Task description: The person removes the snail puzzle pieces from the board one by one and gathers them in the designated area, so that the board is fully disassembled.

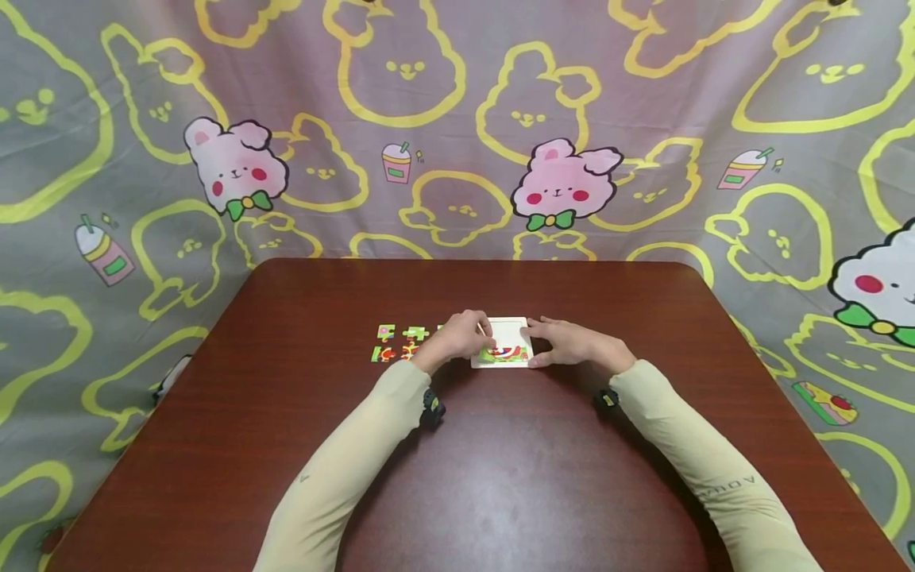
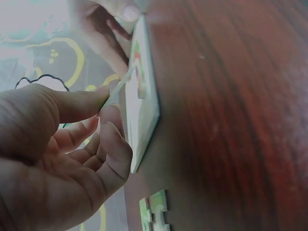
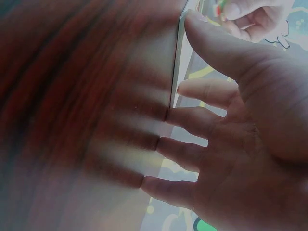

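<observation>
My left hand [image 2: 62, 144] pinches a thin jigsaw piece [image 2: 115, 91] between thumb and forefinger, tilted over the puzzle tray [image 1: 509, 322]. The white-framed tray lies flat, with colourful joined pieces [image 1: 504, 355] along its near side and bare white backing toward the far side. Against the tray's right edge rests my right hand [image 1: 569, 342]. In the right wrist view its fingers [image 3: 185, 153] are spread and fairly straight, fingertips on the table, and the thumb lies at the tray's rim.
Several loose jigsaw pieces [image 1: 386, 332] lie in rows left of the tray, partly hidden by the left hand. The brown wooden table [image 1: 500, 477] reaches back to a patterned curtain [image 1: 465, 143]. A dark wrist camera [image 1: 432, 407] sits on the left sleeve.
</observation>
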`<state>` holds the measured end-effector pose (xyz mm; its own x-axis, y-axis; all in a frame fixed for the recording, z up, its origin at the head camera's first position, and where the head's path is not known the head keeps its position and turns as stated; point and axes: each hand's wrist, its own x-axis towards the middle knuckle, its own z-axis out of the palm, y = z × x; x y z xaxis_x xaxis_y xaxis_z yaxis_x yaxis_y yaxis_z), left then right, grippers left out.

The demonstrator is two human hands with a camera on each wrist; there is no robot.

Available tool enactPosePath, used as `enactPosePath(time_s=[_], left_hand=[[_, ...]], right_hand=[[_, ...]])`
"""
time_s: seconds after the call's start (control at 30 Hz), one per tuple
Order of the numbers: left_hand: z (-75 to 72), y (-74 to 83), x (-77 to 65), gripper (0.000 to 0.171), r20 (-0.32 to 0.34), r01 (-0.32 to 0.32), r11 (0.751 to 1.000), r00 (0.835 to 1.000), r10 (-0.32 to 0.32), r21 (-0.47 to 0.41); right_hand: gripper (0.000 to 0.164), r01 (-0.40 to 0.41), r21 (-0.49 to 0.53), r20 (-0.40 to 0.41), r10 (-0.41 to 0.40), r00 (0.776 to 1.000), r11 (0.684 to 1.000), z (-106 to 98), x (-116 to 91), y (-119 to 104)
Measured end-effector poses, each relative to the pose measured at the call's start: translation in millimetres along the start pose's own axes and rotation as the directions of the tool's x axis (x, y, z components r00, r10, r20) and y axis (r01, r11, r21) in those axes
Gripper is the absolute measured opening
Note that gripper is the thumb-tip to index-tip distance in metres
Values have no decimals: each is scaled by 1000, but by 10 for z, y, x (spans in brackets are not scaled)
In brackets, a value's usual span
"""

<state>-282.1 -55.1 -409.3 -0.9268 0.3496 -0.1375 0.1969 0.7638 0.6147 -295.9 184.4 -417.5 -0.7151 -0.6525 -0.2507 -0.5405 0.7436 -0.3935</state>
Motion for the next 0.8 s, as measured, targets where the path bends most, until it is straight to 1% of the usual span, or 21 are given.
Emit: enactPosePath(time_s=[0.07,0.17,0.3,0.5,0.57,0.73,0.8], left_hand=[[-23,-11,-24,13,4,-8,999,1000,9,-49],[-65,-47,-60,12,7,2,994,1000,-1,-107],[-138,-131,-112,11,5,12,991,1000,-11,-135],[-256,-287,-188,9,22,28,983,999,-25,-181],[-291,-339,-212,9,17,30,981,999,-28,-191],[-364,-447,-275,10,18,31,972,999,-28,-234],[-394,-484,-309,10,27,43,966,999,-37,-255]], right_hand=[[72,-3,2,0,3,1000,1000,5,0,-1],[72,4,-2,-1,-4,1000,1000,8,1,-5],[72,6,-8,1,-6,1000,1000,6,6,-8],[73,4,-12,-1,-4,1000,1000,-2,-7,-19],[73,1,-10,2,-1,1000,1000,-2,-11,-21],[74,-3,-5,5,3,1000,1000,3,-9,-23],[74,-9,-4,5,9,1000,1000,2,-9,-25]])
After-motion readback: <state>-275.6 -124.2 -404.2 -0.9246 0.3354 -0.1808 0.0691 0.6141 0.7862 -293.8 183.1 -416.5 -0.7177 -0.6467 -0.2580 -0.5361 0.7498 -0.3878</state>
